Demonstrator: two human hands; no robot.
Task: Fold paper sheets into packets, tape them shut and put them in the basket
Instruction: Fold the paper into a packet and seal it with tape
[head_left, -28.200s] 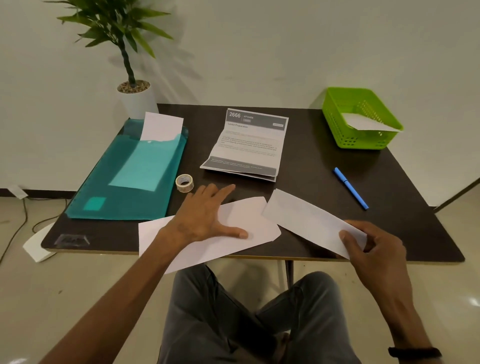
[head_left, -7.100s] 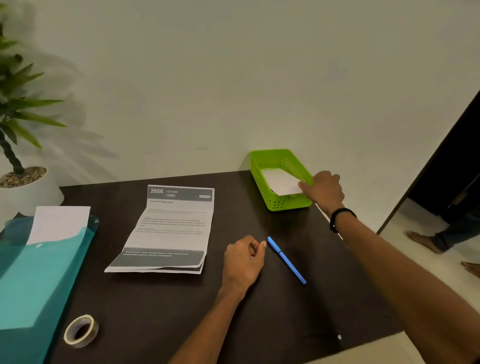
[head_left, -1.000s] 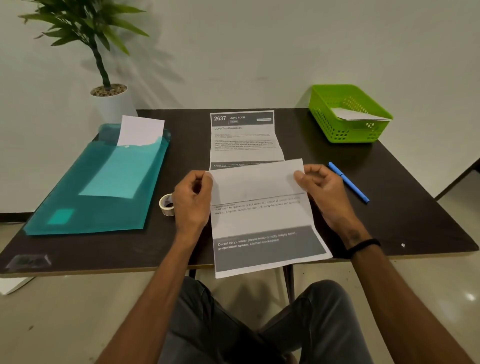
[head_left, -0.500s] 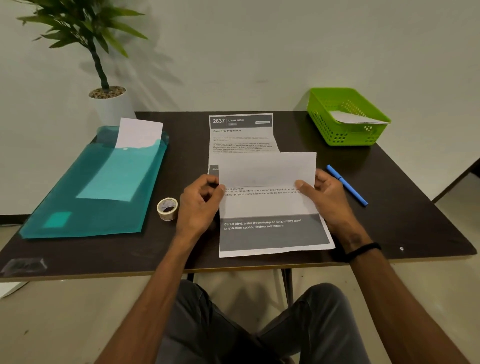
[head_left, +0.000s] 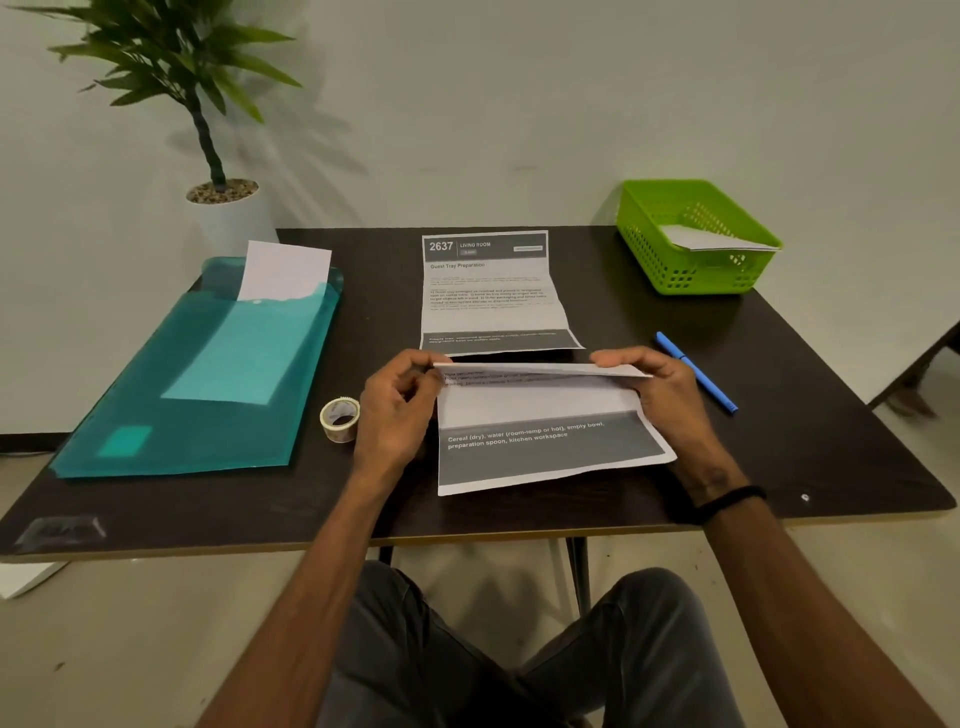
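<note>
A printed paper sheet (head_left: 545, 441) lies near the table's front edge, its dark band toward me. Its top flap is folded over and hangs slightly raised. My left hand (head_left: 397, 410) pinches the flap's left corner. My right hand (head_left: 660, 387) pinches the right corner. A second printed sheet (head_left: 491, 296) lies flat behind it. The green basket (head_left: 675, 270) stands at the back right with a white folded packet (head_left: 711, 240) inside. A roll of clear tape (head_left: 340, 418) sits just left of my left hand.
A teal plastic folder (head_left: 197, 379) with a white sheet (head_left: 283, 270) sticking out covers the table's left side. A blue pen (head_left: 696, 371) lies right of my right hand. A potted plant (head_left: 218, 208) stands beyond the back left corner.
Both hands have brought the sheet's top flap forward and down over its middle. The sheet now lies fully on the table, farther from the edge.
</note>
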